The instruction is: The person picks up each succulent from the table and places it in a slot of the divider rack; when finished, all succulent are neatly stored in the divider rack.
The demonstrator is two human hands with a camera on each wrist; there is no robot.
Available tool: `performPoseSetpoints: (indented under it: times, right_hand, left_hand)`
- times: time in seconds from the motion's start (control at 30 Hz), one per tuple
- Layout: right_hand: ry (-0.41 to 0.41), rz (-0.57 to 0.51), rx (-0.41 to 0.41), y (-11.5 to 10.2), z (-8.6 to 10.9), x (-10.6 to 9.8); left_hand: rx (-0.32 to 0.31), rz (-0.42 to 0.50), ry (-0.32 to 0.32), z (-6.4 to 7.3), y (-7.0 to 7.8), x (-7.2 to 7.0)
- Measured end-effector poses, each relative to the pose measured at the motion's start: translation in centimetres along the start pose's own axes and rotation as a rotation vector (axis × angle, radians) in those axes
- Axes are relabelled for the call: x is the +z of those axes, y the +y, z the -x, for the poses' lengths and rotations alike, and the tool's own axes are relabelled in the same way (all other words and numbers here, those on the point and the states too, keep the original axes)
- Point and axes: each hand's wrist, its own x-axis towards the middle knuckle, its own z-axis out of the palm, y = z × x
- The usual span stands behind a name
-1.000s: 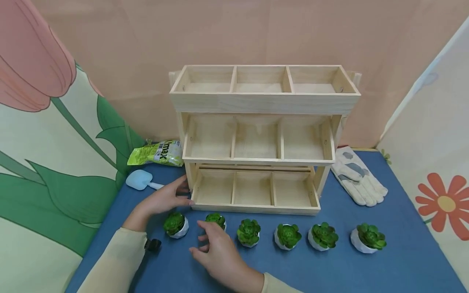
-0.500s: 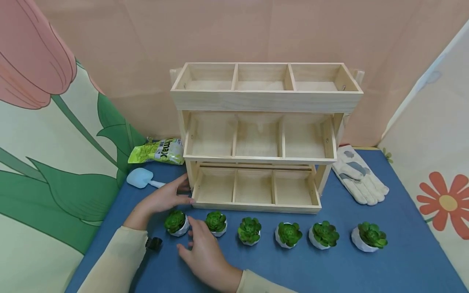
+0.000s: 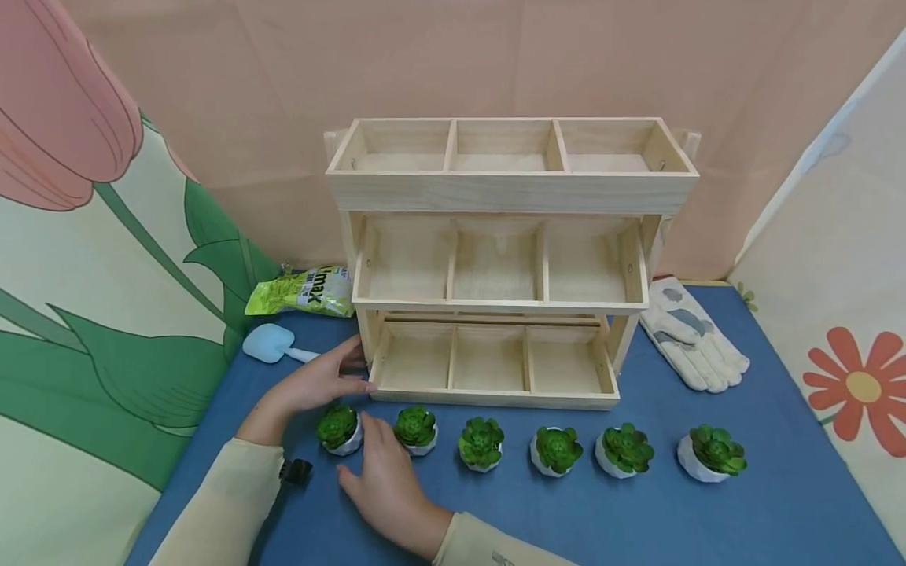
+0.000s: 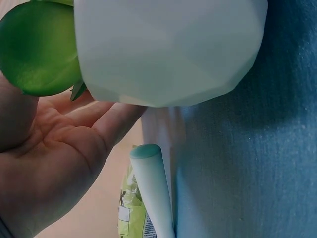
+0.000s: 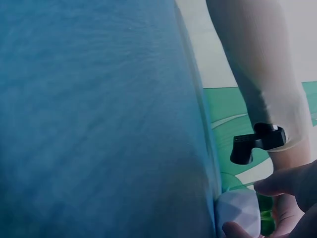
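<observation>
A three-tier wooden planter shelf (image 3: 473, 398) stands at the back of the blue table. My left hand (image 3: 322, 383) rests against its lower left corner, thumb by the front edge and fingers along the side. A row of small green succulents in white faceted pots lies in front. My right hand (image 3: 392, 483) is between the leftmost potted succulent (image 3: 338, 428) and the second potted succulent (image 3: 416, 428), fingers extended and holding nothing. In the right wrist view, thumb and a fingertip flank the leftmost white pot (image 5: 238, 210). That pot (image 4: 171, 49) looms close in the left wrist view.
Left of the shelf lie a light-blue hand trowel (image 3: 269, 343) and a green-yellow bag (image 3: 304, 292). White-and-grey gloves (image 3: 694, 338) lie to its right. Further potted succulents, such as the rightmost one (image 3: 711, 453), continue the row. A black wrist camera (image 3: 296, 472) sits by the left sleeve.
My right hand has moved left from in front of the second succulent to beside the leftmost one. My left hand stays at the shelf corner.
</observation>
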Motion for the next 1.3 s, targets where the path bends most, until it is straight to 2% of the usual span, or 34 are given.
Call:
performPoseSetpoints:
  times: [0.3,0.7,1.13,1.3]
  right_hand:
    - [0.051,0.016,0.006,0.2,-0.4,0.8]
    - [0.034,0.019,0.037,-0.4,-1.5,1.3]
    - [0.079,-0.075,0.026,0.1,-2.4,1.8]
    - [0.083,-0.079,0.024,0.2,-2.6,2.1]
  left_hand:
    - [-0.001,0.006,0.007,-0.1,-0.3,0.0]
    - [-0.004,-0.005,0.003,-0.2,-0.2,0.0]
    - [0.024,0.013,-0.007,0.0,-0.1,0.0]
    - [0.025,0.012,-0.003,0.0,-0.2,0.0]
